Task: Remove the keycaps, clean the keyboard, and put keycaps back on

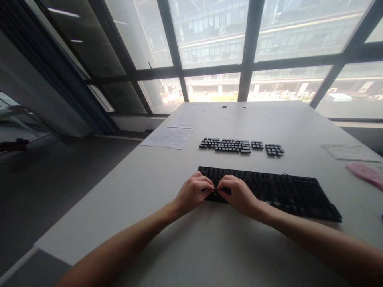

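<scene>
A black keyboard (287, 193) lies across the white desk, slightly slanted, and most of it looks stripped of its keycaps. Over its left part, my left hand (194, 190) is closed in a pinch, fingertips down at the front rows. My right hand (241, 195) pinches from the other side, its fingertips almost meeting those of the left. Whatever sits between the fingertips is too small and dark to make out. Beyond the keyboard, loose black keycaps (231, 145) are laid out in keyboard order, with a number-pad group (274, 150) at their right end.
Written paper sheets (167, 137) lie at the desk's left edge. On the right are a clear flat bag (351, 152) and a pink object (365, 173). The white desk (134, 191) reaches to large windows, and its left edge drops to a dark floor.
</scene>
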Motion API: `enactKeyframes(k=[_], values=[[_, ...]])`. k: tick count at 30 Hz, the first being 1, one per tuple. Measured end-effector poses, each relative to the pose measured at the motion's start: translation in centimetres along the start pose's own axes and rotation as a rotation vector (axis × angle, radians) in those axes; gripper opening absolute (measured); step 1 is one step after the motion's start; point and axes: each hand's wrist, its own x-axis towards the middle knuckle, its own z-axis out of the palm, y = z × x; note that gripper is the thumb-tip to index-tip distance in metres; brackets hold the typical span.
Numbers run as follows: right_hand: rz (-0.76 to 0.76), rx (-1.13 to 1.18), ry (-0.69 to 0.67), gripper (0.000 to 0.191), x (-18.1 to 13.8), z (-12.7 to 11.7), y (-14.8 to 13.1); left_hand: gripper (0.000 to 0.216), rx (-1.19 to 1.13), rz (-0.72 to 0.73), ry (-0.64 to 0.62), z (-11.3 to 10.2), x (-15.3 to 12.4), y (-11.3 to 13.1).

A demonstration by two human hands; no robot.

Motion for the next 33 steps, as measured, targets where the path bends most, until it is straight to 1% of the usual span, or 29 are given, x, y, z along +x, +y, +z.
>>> enactKeyframes(k=[7,11,15,19,22,27,30,33], values=[[-0.104,-0.136,-0.031,0.012,-0.4,-0.1,-0.2,0.017,0.094,0.100,-0.044,-0.3,-0.3,0.0],[-0.128,-0.221,-0.046,0.018,-0.7,0.0,-0.6,0.017,0.127,0.144,-0.066,-0.3,-0.4,0.4],[-0.135,-0.255,-0.076,0.021,-0.8,0.0,-0.9,0.019,0.140,0.144,-0.084,-0.1,-0.6,0.6],[-0.120,-0.232,-0.083,0.019,-0.8,-0.3,-0.9,0.019,0.131,0.118,-0.079,0.1,-0.6,0.6],[-0.099,-0.193,-0.071,0.016,-0.8,-0.4,-0.8,0.019,0.126,0.094,-0.059,0.5,-0.5,0.6],[-0.060,-0.130,-0.054,0.013,-0.8,-1.0,-0.9,0.017,0.103,0.076,0.014,0.9,-0.3,0.5],[-0.029,-0.149,-0.004,0.016,0.3,-2.1,-0.4,0.018,0.105,0.052,0.072,0.2,0.4,0.1],[0.030,-0.257,0.069,0.018,2.9,-3.5,1.2,0.020,0.158,-0.004,0.131,-1.1,2.4,-1.5]])
